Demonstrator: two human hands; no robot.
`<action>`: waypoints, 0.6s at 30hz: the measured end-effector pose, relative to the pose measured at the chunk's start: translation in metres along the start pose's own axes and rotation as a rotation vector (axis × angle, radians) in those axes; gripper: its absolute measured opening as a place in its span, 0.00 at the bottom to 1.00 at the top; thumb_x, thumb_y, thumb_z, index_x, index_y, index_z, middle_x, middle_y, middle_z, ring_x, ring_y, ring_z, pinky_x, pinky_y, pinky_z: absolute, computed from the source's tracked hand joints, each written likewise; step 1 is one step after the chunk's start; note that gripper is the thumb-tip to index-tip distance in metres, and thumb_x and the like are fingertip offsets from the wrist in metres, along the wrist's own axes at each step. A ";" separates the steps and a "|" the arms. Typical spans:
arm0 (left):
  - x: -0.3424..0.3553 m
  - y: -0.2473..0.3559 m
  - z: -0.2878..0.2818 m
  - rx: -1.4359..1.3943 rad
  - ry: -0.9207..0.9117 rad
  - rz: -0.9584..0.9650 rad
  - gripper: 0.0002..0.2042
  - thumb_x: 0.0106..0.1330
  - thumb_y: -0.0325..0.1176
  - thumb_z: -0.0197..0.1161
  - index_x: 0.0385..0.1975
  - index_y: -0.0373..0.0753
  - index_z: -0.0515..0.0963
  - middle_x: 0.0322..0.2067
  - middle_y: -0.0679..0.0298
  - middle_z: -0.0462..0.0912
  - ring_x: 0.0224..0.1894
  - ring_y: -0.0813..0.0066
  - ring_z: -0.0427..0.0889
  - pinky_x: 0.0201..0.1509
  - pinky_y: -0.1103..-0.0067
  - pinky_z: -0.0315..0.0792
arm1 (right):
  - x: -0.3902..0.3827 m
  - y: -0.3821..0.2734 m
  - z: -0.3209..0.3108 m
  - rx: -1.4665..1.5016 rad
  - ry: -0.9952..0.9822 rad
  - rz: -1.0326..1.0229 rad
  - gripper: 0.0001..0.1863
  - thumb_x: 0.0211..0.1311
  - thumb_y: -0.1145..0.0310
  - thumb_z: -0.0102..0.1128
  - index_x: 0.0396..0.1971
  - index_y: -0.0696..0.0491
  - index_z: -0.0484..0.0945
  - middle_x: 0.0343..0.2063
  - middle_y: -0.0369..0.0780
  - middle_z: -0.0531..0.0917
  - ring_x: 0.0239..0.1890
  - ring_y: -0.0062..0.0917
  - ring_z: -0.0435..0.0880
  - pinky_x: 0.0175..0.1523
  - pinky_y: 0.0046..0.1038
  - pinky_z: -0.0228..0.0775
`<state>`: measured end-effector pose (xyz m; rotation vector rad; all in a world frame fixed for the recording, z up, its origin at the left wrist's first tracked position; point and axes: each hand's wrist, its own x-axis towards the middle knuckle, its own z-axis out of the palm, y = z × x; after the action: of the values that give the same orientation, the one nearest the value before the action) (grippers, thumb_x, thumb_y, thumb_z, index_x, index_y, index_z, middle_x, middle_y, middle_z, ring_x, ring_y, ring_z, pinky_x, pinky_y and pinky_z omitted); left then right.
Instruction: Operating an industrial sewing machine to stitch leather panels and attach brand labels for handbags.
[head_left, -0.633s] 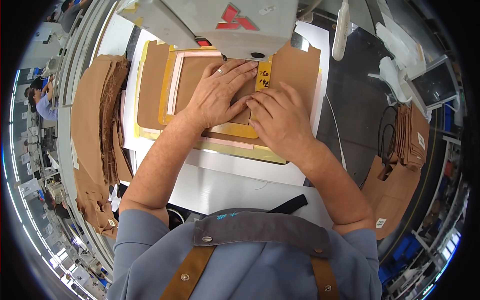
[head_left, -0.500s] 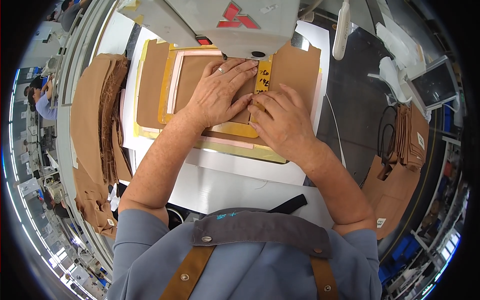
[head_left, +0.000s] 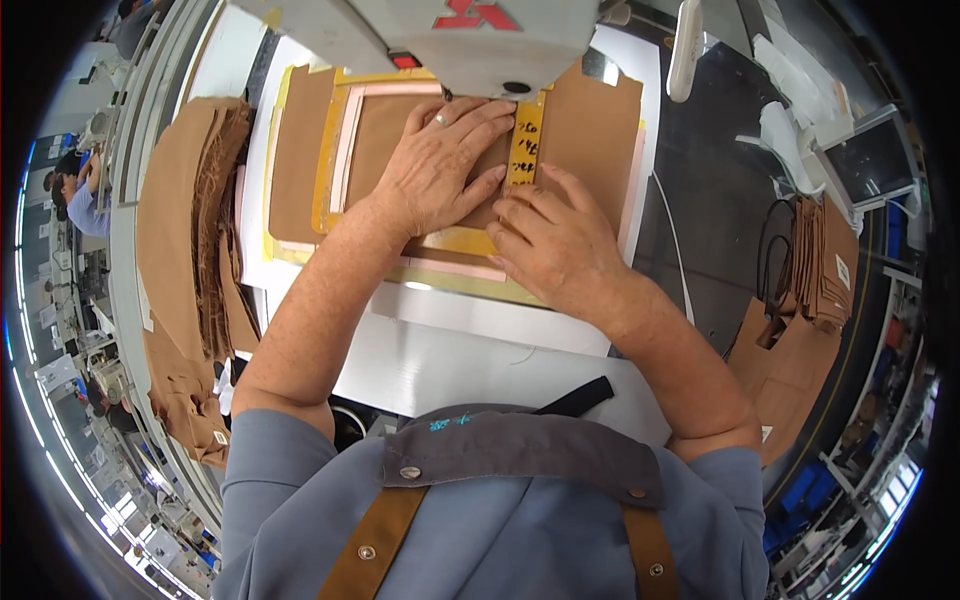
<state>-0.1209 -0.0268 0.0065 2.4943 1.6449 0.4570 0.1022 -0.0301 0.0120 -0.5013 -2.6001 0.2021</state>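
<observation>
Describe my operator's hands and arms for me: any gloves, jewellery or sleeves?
No gloves. The left hand wears a slim silver-coloured ring; the right hand shows none. Both forearms are uncovered, below short, plain grey-blue fabric sleeves. No watch or bracelet shows.

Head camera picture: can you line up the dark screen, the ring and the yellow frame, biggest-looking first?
1. Yellow frame, partly covered by the hands
2. Dark screen
3. Ring, tiny on a left-hand finger
</observation>
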 end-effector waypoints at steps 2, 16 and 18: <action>-0.001 0.000 0.000 0.021 0.001 -0.005 0.26 0.70 0.44 0.60 0.66 0.43 0.72 0.69 0.67 0.71 0.72 0.65 0.67 0.75 0.60 0.55 | -0.002 0.002 -0.004 -0.028 -0.030 -0.031 0.10 0.58 0.65 0.68 0.37 0.52 0.85 0.40 0.36 0.84 0.53 0.26 0.82 0.69 0.47 0.67; -0.003 -0.002 0.003 0.023 0.028 0.033 0.29 0.69 0.44 0.62 0.70 0.47 0.69 0.71 0.69 0.70 0.73 0.66 0.66 0.75 0.61 0.53 | 0.001 0.008 -0.003 0.002 -0.078 -0.052 0.18 0.53 0.57 0.73 0.42 0.49 0.84 0.47 0.32 0.83 0.57 0.26 0.77 0.70 0.41 0.65; -0.003 -0.002 0.001 0.007 0.038 0.042 0.29 0.68 0.44 0.62 0.70 0.47 0.69 0.71 0.68 0.70 0.73 0.66 0.66 0.75 0.61 0.53 | 0.000 0.009 -0.003 -0.005 -0.080 -0.054 0.19 0.53 0.57 0.74 0.42 0.49 0.83 0.47 0.32 0.82 0.57 0.27 0.77 0.69 0.41 0.65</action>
<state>-0.1234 -0.0282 0.0045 2.5445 1.6133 0.5070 0.1065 -0.0215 0.0120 -0.4321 -2.6890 0.2020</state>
